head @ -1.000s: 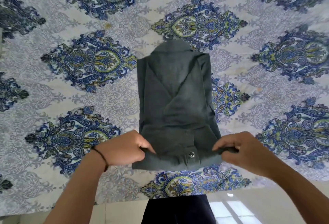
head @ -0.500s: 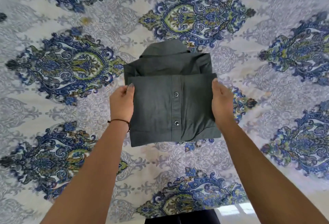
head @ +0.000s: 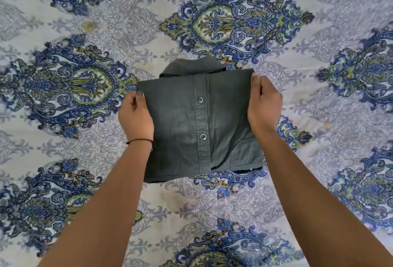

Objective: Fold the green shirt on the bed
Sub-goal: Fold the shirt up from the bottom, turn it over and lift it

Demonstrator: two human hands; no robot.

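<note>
The dark green shirt lies on the bed as a compact folded rectangle, its button placket with two snaps facing up and the collar poking out at the far edge. My left hand grips the folded flap's left edge, thumb on top. My right hand grips the flap's right edge near its far corner. Both hands hold the top layer over the lower layers.
The bed is covered by a pale sheet printed with large blue and green medallions, spreading out on every side of the shirt. A thin dark band circles my left wrist.
Both hands have carried the shirt's near hem up and away from me, folding the lower half over the upper half. The flap now reaches almost to the collar.
</note>
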